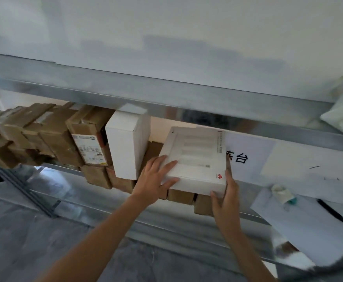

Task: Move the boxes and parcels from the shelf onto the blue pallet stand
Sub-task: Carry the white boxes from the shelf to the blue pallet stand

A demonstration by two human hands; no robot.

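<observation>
Both hands (pixel 189 186) clasp white box (pixel 197 159), left fingers spread flat; brown cartons (pixel 180 196) beneath mostly hidden.

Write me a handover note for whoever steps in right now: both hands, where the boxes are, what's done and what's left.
Left hand: fingers spread flat on the top and left edge of the flat white box.
Right hand: holding that box's near right corner, thumb under the front edge.
The flat white box sits on brown cartons on the metal shelf, not yet clear of it.
Remaining on the shelf: the upright white box, a labelled brown carton and more brown cartons to the left.
The blue pallet stand is out of view, so I cannot tell what has been moved.
Next: probably lift this box off, carry it to the stand, then clear the rest.
</observation>
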